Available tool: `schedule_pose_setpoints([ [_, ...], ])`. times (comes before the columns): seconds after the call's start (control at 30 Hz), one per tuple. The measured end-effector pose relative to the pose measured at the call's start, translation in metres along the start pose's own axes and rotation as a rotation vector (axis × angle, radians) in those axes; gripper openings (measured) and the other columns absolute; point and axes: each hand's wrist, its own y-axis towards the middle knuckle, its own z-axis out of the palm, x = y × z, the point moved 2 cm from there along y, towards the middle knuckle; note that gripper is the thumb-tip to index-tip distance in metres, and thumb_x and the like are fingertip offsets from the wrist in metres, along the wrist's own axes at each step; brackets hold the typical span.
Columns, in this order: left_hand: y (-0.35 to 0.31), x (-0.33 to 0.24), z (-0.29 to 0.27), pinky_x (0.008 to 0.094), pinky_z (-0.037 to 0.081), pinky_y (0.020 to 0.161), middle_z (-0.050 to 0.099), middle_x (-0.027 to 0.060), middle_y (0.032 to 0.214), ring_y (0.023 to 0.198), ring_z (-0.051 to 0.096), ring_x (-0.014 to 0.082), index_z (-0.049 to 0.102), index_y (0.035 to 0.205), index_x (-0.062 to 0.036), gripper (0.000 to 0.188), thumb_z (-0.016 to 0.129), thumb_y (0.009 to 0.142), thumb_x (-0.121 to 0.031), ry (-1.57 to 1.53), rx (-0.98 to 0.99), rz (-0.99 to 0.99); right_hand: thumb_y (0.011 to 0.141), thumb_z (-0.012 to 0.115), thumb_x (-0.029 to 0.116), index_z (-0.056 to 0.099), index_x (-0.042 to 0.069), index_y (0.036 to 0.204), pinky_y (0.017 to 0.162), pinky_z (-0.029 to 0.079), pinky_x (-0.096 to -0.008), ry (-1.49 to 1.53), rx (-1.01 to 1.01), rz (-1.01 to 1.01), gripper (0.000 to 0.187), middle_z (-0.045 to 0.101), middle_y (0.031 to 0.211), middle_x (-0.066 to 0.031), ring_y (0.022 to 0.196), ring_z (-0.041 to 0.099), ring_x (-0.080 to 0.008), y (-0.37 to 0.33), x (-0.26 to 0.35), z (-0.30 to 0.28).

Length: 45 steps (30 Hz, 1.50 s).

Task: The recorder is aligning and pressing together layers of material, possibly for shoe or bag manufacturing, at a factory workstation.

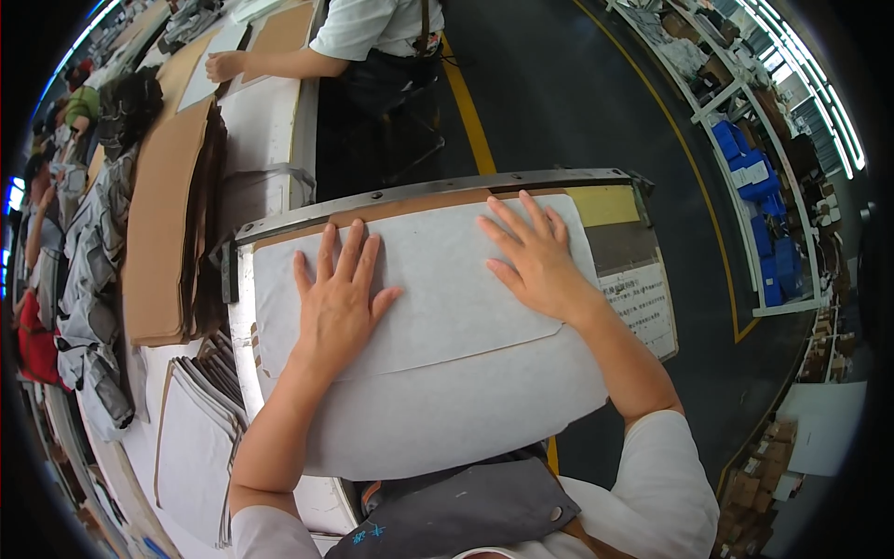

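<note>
Both of my hands lie palm down on a large white sheet (438,317) with rounded corners. My left hand (337,307) rests on its left half, fingers spread toward the far edge. On the right half, my right hand (540,256) is spread flat too, fingertips near the top edge. A second white layer (466,405) shows below a crosswise edge and hangs over toward me. Brown board (410,207) peeks out along the far side, beside a metal bar (428,189) that runs across the work surface. Neither hand grips anything; what lies beneath the palms is hidden.
To the left stand a stack of brown boards (168,224) and a pile of white sheets (194,438). Grey fabric bundles (98,279) lie beyond. A co-worker (372,47) stands at the long table ahead. Shelving with blue bins (754,177) lines the right side.
</note>
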Motion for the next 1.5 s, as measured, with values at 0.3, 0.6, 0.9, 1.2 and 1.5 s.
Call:
schedule_pose_setpoints([
  [0.3, -0.002, -0.006, 0.001, 0.0640, 0.020, 0.108, 0.031, 0.0210, 0.150, 0.140, 0.023, 0.0435, 0.045, 0.141, -0.0121, 0.063, 0.057, 0.091, -0.048, -0.058, -0.067, -0.026, 0.092, 0.059, 0.025, 0.049, 0.010, 0.137, 0.112, 0.016, -0.0568, -0.007, 0.040, 0.028, 0.049, 0.034, 0.151, -0.0101, 0.141, 0.022, -0.0378, -0.002, 0.000, -0.006],
  [0.6, -0.003, -0.004, 0.001, 0.0665, 0.021, 0.106, 0.032, 0.0227, 0.148, 0.139, 0.023, 0.0473, 0.046, 0.140, -0.0110, 0.062, 0.055, 0.091, -0.049, -0.065, -0.064, -0.008, 0.092, 0.059, 0.024, 0.047, 0.010, 0.138, 0.113, 0.014, -0.0561, -0.002, 0.086, 0.048, 0.050, 0.032, 0.152, -0.0094, 0.143, 0.020, -0.0368, -0.002, 0.003, -0.008],
  [0.9, -0.002, -0.002, 0.001, 0.0636, 0.021, 0.108, 0.031, 0.0200, 0.151, 0.140, 0.024, 0.0433, 0.044, 0.142, -0.0126, 0.063, 0.058, 0.090, -0.046, -0.053, -0.049, -0.004, 0.093, 0.057, 0.026, 0.050, 0.007, 0.136, 0.112, 0.015, -0.0559, 0.010, 0.040, 0.007, 0.047, 0.033, 0.151, -0.0113, 0.141, 0.021, -0.0390, 0.000, 0.002, -0.004],
  [1.2, -0.003, -0.002, 0.001, 0.0617, 0.018, 0.110, 0.031, 0.0186, 0.151, 0.140, 0.024, 0.0416, 0.044, 0.142, -0.0137, 0.063, 0.060, 0.090, -0.045, -0.014, -0.021, -0.030, 0.094, 0.056, 0.030, 0.049, 0.009, 0.137, 0.112, 0.014, -0.0570, 0.016, 0.036, 0.013, 0.048, 0.032, 0.152, -0.0110, 0.141, 0.021, -0.0399, -0.001, 0.002, -0.001],
  [1.5, -0.004, 0.001, 0.005, 0.0610, 0.020, 0.108, 0.035, 0.0192, 0.147, 0.138, 0.026, 0.0410, 0.046, 0.136, -0.0039, 0.066, 0.061, 0.088, -0.046, -0.034, -0.111, -0.020, 0.094, 0.057, 0.027, 0.048, 0.009, 0.138, 0.112, 0.016, -0.0561, 0.005, 0.054, 0.028, 0.049, 0.033, 0.151, -0.0109, 0.140, 0.022, -0.0384, -0.001, 0.002, -0.005],
])
